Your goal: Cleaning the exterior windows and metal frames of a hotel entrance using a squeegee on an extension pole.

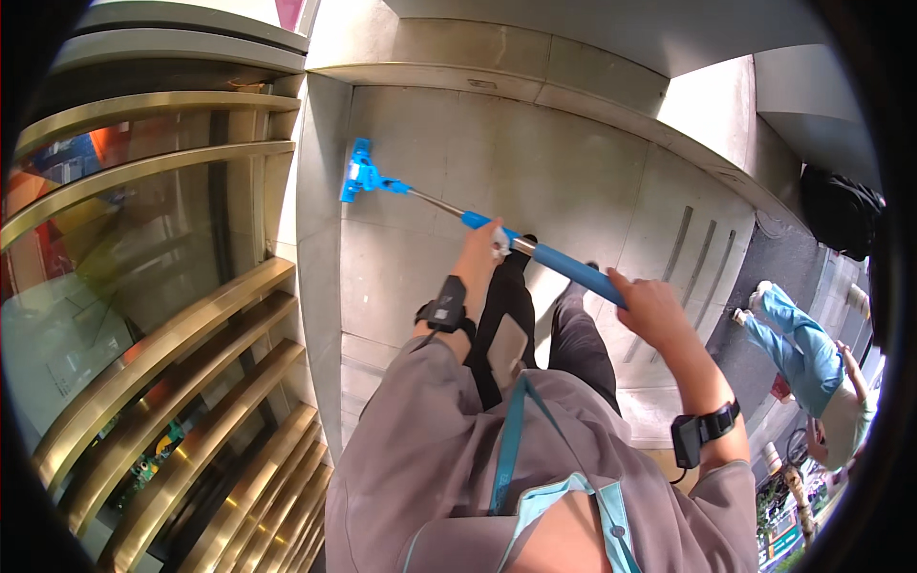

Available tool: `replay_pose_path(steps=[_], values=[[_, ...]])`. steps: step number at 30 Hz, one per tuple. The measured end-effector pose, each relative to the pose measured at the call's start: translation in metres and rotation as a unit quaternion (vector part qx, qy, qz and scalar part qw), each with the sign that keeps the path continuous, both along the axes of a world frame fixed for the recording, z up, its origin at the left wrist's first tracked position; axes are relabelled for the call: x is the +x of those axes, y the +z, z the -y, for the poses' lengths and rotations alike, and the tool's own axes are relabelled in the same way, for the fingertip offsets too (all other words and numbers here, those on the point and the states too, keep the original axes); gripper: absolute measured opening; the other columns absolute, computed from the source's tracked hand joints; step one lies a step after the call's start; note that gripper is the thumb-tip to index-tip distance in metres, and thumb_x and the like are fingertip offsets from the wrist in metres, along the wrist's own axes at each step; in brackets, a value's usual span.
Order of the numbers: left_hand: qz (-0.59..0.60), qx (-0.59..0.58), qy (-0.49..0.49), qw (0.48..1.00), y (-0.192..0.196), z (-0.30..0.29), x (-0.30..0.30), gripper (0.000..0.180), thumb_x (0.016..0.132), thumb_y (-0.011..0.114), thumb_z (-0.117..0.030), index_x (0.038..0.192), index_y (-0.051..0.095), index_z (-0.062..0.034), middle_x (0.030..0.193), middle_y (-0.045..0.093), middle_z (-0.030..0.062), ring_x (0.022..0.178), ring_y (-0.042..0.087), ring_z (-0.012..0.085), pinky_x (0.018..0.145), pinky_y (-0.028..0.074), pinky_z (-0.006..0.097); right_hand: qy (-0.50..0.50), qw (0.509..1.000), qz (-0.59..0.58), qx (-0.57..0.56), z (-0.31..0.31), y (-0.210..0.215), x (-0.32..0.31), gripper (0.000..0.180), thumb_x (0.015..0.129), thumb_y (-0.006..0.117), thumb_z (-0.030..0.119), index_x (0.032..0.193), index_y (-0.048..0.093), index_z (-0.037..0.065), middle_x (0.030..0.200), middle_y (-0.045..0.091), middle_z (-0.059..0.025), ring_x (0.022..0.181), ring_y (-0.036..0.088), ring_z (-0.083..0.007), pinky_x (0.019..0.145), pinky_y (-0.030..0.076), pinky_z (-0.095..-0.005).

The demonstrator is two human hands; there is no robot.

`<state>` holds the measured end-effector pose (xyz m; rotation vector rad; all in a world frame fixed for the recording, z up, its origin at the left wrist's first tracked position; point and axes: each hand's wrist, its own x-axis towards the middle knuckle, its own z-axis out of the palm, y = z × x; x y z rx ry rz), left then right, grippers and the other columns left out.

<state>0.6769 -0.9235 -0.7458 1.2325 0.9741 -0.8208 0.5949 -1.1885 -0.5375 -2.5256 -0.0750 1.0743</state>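
A long-handled mop [579, 272] with blue grips and a silver pole stretches slantwise across the middle of the view. Its blue head [359, 174] lies at the far left, over the pale tiled floor by the base of the wall; whether it touches the floor I cannot tell. My left hand [485, 245] is closed round the pole at the lower blue grip, with something small and white beside the fingers. Up at the handle's end, my right hand [646, 307] is wrapped round the thick blue grip. Both wrists carry black strapped devices.
Brass-coloured rails [181, 358] and a glass pane [134, 248] run along the left. A stone ledge [497, 62] borders the far side. On the right, slots [702, 258] cut the floor; beyond them are a black bag-like object [841, 210] and a person in light blue trousers [798, 334].
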Motion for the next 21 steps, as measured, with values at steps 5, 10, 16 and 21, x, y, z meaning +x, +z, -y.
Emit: replay_pose_path(steps=[5,10,16,21], values=[[0.009,0.087,-0.013,0.996,-0.009,-0.021,0.024,0.026,0.077,0.056,-0.027,0.059,0.047,-0.0095,0.05,0.044,0.0031,0.038,0.041,0.0142,0.034,0.029,0.029,0.016,0.999,0.048,-0.008,-0.047,-0.042,0.019,0.052,0.07,0.054,0.012,0.12,0.038,0.015,0.067,0.057,-0.014,0.063,0.057,-0.0275,0.057,0.044,-0.0378],[0.017,0.197,-0.112,0.974,-0.045,0.022,-0.023,0.032,0.079,0.054,-0.03,0.06,0.046,-0.0048,0.051,0.045,0.0056,0.04,0.043,0.0166,0.035,0.032,0.032,-0.034,0.999,-0.004,0.024,-0.008,-0.056,-0.043,0.055,0.07,0.052,0.009,0.122,0.036,0.018,0.064,0.057,-0.0126,0.061,0.056,-0.0282,0.056,0.043,-0.0383],[-0.108,0.06,-0.136,0.983,-0.041,0.177,-0.262,0.026,0.081,0.051,-0.031,0.066,0.046,-0.0112,0.053,0.044,0.0031,0.04,0.04,0.0146,0.031,0.029,0.028,-0.143,0.989,-0.002,0.046,0.147,-0.04,-0.305,0.056,0.065,0.056,0.007,0.118,0.042,0.019,0.064,0.054,-0.0113,0.066,0.056,-0.0266,0.06,0.042,-0.0395],[-0.066,-0.061,-0.32,0.943,-0.063,0.398,-0.507,0.02,0.078,0.055,-0.027,0.074,0.046,-0.0104,0.054,0.044,0.0014,0.04,0.041,0.0128,0.032,0.03,0.024,-0.261,0.963,-0.018,-0.064,0.341,-0.014,-0.558,0.053,0.061,0.06,0.006,0.111,0.049,0.019,0.067,0.056,-0.0109,0.065,0.055,-0.0287,0.063,0.043,-0.0386]])
